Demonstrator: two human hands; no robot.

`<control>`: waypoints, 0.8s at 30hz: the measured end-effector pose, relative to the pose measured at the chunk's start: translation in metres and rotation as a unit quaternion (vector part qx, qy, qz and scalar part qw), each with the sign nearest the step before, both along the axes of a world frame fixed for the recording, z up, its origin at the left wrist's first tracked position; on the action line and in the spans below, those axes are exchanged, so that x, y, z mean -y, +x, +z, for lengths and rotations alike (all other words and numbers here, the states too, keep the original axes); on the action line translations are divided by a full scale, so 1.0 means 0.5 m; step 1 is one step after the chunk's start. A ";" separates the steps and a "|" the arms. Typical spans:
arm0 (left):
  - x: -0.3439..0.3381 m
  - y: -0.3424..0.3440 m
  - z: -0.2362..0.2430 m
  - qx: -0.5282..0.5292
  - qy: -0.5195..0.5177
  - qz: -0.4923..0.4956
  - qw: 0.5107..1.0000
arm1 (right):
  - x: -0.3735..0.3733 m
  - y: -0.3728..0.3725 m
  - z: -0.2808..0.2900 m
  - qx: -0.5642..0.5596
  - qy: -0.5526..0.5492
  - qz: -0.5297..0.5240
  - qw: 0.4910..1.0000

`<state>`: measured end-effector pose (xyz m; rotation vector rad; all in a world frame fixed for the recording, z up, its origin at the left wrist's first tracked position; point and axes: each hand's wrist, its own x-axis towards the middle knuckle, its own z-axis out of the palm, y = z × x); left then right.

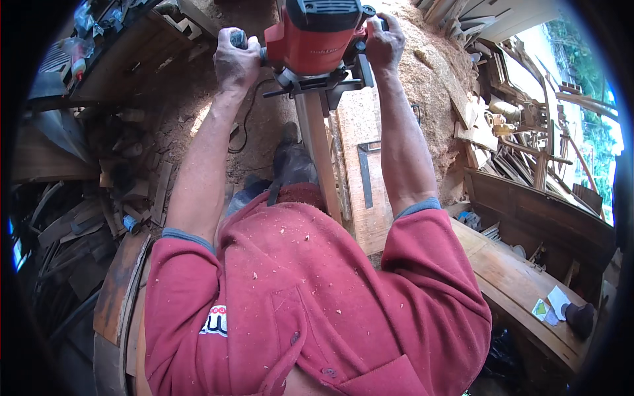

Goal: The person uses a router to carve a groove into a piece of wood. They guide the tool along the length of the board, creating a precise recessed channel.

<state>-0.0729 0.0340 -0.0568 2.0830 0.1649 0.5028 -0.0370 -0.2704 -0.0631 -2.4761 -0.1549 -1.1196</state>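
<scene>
A red plunge router (316,49) with a black top is between my two hands at the upper middle. My left hand (236,61) is closed round its left handle, the dark knob showing past the fingers. My right hand (385,43) grips the handle on the other side. The router's metal base sits over the far part of a long wooden beam (319,148), which runs toward my body. Where the bit meets the wood is hidden beneath the base. Right of the beam, a metal try square (365,173) lies on a pale board (373,221).
Sawdust (426,86) is heaped at the right. Beyond it are piles of wood offcuts (515,125). A wooden bench (522,284) stands at the lower right, bearing papers. Scrap wood (79,231) crowds the left, and a dark cable (249,122) curls near my left forearm.
</scene>
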 end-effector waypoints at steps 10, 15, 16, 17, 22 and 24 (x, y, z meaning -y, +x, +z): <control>0.013 -0.020 0.082 0.037 -0.045 -0.012 0.998 | 0.004 -0.020 0.072 0.021 -0.111 0.007 0.994; 0.002 -0.012 0.040 0.011 -0.023 -0.004 1.000 | 0.015 -0.020 0.024 0.042 -0.163 0.004 0.986; -0.006 -0.007 0.019 0.016 0.022 0.004 1.000 | 0.005 -0.016 0.017 0.058 -0.161 0.013 0.985; -0.010 -0.009 -0.004 0.017 0.025 0.009 0.999 | -0.002 -0.028 0.006 0.056 -0.167 0.005 0.984; 0.005 -0.010 -0.029 0.008 0.002 0.006 1.000 | 0.015 -0.008 -0.030 0.041 -0.184 -0.009 0.982; 0.019 -0.028 -0.014 0.002 0.028 0.005 1.000 | 0.025 -0.031 -0.036 0.007 -0.111 0.000 0.994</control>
